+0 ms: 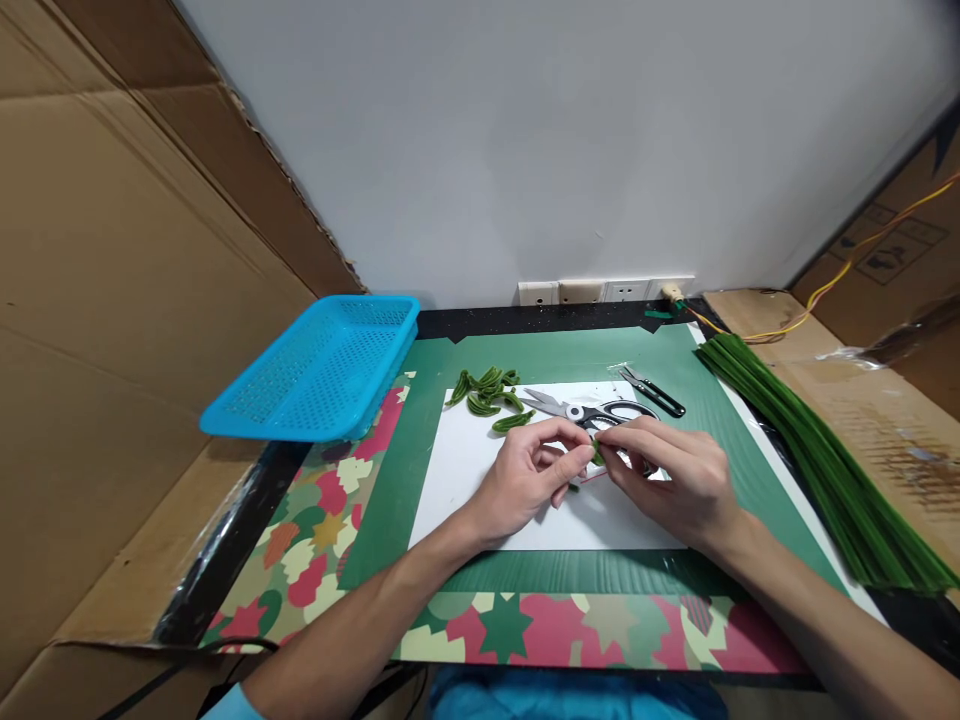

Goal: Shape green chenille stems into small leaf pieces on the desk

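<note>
My left hand (529, 475) and my right hand (667, 480) meet over a white sheet (465, 500) and pinch a small green fuzzy piece (596, 455) between their fingertips. Both hands are closed on it. A short green end (573, 487) shows just below my left fingers. Behind the hands lies a pile of several bent green pieces (489, 390), with large scissors (581, 408) beside it and small black snips (654, 392) further right.
A blue plastic basket (319, 365) sits tilted at the left. A long bundle of green stems (810, 450) lies along the right edge of the green mat (397, 470). Cardboard walls (112, 300) stand left and right. Wall sockets (600, 291) and a yellow cable (825, 290) are behind.
</note>
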{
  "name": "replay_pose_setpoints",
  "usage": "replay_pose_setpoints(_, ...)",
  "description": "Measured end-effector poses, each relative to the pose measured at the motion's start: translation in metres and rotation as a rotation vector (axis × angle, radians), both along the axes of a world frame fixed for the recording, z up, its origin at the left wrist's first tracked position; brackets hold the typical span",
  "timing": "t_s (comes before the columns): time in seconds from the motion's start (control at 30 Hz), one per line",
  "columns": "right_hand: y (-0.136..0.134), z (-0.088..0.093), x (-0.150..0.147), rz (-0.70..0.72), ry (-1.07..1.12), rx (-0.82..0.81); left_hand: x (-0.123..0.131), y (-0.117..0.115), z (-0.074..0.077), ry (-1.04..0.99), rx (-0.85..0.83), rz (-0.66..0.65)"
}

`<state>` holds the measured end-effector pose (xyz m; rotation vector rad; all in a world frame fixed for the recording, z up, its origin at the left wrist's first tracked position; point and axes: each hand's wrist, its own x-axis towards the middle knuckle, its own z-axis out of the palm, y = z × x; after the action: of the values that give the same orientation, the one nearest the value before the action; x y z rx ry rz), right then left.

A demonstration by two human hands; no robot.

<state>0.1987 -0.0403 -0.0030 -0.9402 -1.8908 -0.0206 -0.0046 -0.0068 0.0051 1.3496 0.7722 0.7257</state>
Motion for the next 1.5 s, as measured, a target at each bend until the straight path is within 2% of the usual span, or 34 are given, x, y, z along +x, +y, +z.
replay_pose_setpoints(0.13, -0.0015, -0.0017, -0.0012, 0.033, 0.019, -0.035, -0.0001, -0.0014, 0.0010, -0.018, 0.001, -0.020)
replay_pose_setpoints(0.33, -0.0055, 0.0045, -0.0044, 0.104, 0.207, -0.222, -0.0006, -0.0003, 0.0036, -0.144, -0.122, -0.051)
replay_pose_setpoints(0.57, -0.0059, 0.0037, -0.0035, 0.178, 0.275, -0.263, -0.0008, -0.0008, 0.0052, -0.150, -0.179, -0.098)
replay_pose_setpoints(0.73, -0.0070, -0.0011, -0.0033, 0.207, 0.256, -0.205, 0.0006, -0.0010, 0.0058, -0.151, -0.230, -0.124)
replay_pose_setpoints(1.0, -0.0068, 0.0004, -0.0027, 0.201, 0.193, -0.136, -0.0027, -0.0010, 0.0023, -0.095, -0.215, -0.142)
replay_pose_setpoints(1.2, -0.0049, 0.0001, -0.0027, 0.174, 0.180, -0.083, -0.0031, -0.0002, 0.0058, -0.046, -0.192, -0.133)
replay_pose_setpoints(1.4, -0.0037, 0.0019, -0.0041, 0.128, 0.121, -0.103, -0.0014, 0.0011, 0.0079, -0.106, -0.157, -0.094)
replay_pose_setpoints(1.5, -0.0031, 0.0013, -0.0042, 0.083, 0.059, -0.063, -0.0018, 0.0017, 0.0071, -0.104, -0.153, -0.086)
